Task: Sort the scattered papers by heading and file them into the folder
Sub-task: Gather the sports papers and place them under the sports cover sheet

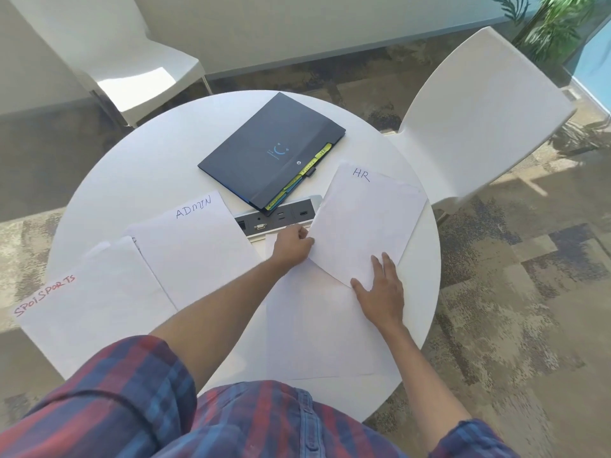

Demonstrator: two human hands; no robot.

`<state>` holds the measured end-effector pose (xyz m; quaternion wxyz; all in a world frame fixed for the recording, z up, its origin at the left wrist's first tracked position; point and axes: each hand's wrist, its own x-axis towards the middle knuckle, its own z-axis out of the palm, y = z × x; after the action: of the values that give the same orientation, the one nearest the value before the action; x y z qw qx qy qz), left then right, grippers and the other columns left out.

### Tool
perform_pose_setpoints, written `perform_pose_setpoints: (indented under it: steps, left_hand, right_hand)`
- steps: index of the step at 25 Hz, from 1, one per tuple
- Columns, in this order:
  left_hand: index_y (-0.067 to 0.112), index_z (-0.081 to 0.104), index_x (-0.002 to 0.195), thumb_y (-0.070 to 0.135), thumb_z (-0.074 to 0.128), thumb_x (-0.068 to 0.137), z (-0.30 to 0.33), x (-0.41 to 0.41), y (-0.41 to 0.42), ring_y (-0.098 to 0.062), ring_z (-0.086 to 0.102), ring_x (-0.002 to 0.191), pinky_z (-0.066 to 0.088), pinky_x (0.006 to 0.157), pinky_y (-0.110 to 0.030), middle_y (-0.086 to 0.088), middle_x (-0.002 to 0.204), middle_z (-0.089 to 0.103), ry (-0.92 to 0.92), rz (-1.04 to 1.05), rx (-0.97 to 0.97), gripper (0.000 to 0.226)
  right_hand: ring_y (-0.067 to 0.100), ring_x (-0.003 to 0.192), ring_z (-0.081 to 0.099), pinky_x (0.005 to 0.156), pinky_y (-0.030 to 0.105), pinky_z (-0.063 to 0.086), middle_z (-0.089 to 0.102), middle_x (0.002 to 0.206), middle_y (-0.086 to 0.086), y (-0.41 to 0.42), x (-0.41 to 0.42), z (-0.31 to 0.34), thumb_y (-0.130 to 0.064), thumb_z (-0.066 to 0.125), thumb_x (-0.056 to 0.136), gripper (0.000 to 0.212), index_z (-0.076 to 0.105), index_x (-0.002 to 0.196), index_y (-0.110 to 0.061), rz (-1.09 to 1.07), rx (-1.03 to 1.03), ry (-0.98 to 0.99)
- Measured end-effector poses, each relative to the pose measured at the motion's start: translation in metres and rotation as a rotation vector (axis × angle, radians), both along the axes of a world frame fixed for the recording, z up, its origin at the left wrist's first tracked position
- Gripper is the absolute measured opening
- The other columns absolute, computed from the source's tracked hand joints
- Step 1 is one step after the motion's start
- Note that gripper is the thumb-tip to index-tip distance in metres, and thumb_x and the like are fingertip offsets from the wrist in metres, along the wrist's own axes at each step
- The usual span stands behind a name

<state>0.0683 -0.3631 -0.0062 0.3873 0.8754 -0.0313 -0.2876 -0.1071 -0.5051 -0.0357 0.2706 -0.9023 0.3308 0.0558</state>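
A dark blue folder [271,150] with yellow tabs lies closed at the back of the round white table [158,153]. A sheet headed HR [363,219] lies tilted at the right. My left hand [292,246] pinches its left edge. My right hand [380,289] rests flat on its lower corner, fingers spread. Under it lies another white sheet [317,332], heading hidden. A sheet headed ADMIN [195,246] lies left of centre, and a pile headed SPORTS in red [89,305] overhangs the left edge.
A socket panel [274,219] is set in the table's middle, partly under the folder and sheets. White chairs stand at the back left [109,54] and right [479,110]. A plant [558,24] is at the top right. Patterned carpet surrounds the table.
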Motion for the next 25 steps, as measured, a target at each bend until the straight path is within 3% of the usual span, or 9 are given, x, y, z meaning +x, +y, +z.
perform_pose_setpoints:
  steps: [3, 6, 8, 13, 17, 20, 25]
  left_hand:
    - [0.012, 0.063, 0.09, 0.013, 0.058, 0.09, 0.001, 0.001, 0.011, -0.024, 0.056, 0.081, 0.054, 0.077, -0.041, -0.003, 0.088, 0.062, 0.04, 0.005, -0.05, 0.006]
    - [0.013, 0.062, 0.117, 0.023, 0.061, 0.092, 0.003, -0.007, 0.031, -0.022, 0.058, 0.094, 0.049, 0.086, -0.035, 0.0, 0.103, 0.062, -0.056, -0.038, 0.029, 0.026]
    - [0.014, 0.06, 0.123, 0.024, 0.062, 0.092, 0.005, -0.017, 0.053, -0.021, 0.059, 0.1, 0.048, 0.09, -0.034, 0.0, 0.11, 0.061, -0.11, -0.031, 0.034, 0.033]
    - [0.016, 0.065, 0.113, 0.019, 0.062, 0.091, 0.013, -0.053, 0.132, -0.016, 0.061, 0.099, 0.047, 0.092, -0.034, 0.002, 0.113, 0.064, -0.201, 0.1, -0.037, 0.022]
    - [0.018, 0.065, 0.109, 0.018, 0.062, 0.092, 0.016, -0.082, 0.2, -0.013, 0.062, 0.098, 0.044, 0.084, -0.027, 0.006, 0.111, 0.065, -0.234, 0.217, -0.009, 0.018]
    - [0.018, 0.065, 0.109, 0.018, 0.061, 0.091, 0.013, -0.095, 0.251, -0.014, 0.062, 0.1, 0.045, 0.085, -0.03, 0.006, 0.113, 0.066, -0.251, 0.311, 0.053, 0.018]
    - [0.013, 0.061, 0.121, 0.019, 0.06, 0.092, 0.009, -0.105, 0.327, -0.02, 0.057, 0.114, 0.046, 0.093, -0.037, -0.001, 0.124, 0.062, -0.282, 0.567, 0.173, 0.029]
  right_hand:
    - [0.024, 0.151, 0.021, 0.119, 0.043, 0.021, 0.024, 0.163, 0.009, 0.004, 0.001, 0.004, -0.04, 0.061, 0.094, 0.069, 0.036, 0.151, -0.01, -0.018, -0.043, -0.042]
    - [0.027, 0.144, 0.034, 0.116, 0.046, 0.027, 0.037, 0.156, 0.012, 0.018, -0.002, 0.01, -0.035, 0.063, 0.093, 0.062, 0.045, 0.145, -0.008, 0.023, -0.11, -0.148]
    - [0.026, 0.138, 0.043, 0.113, 0.043, 0.033, 0.047, 0.149, 0.009, 0.035, -0.006, 0.015, -0.033, 0.064, 0.093, 0.054, 0.05, 0.141, -0.01, 0.097, -0.069, -0.207]
    - [0.013, 0.109, 0.065, 0.094, 0.028, 0.049, 0.07, 0.121, -0.004, 0.092, 0.0, 0.04, -0.031, 0.061, 0.096, 0.031, 0.066, 0.124, -0.019, 0.279, 0.136, -0.221]
    - [0.004, 0.09, 0.067, 0.082, 0.025, 0.051, 0.073, 0.1, -0.012, 0.144, 0.018, 0.061, -0.031, 0.059, 0.096, 0.024, 0.069, 0.116, -0.022, 0.366, 0.245, -0.211]
    - [0.003, 0.085, 0.067, 0.076, 0.021, 0.044, 0.072, 0.096, -0.014, 0.184, 0.027, 0.071, -0.032, 0.058, 0.096, 0.022, 0.069, 0.114, -0.024, 0.429, 0.306, -0.179]
    - [0.006, 0.093, 0.067, 0.085, 0.031, 0.052, 0.071, 0.104, -0.013, 0.244, 0.037, 0.073, -0.036, 0.058, 0.094, 0.028, 0.065, 0.119, -0.024, 0.583, 0.338, -0.037]
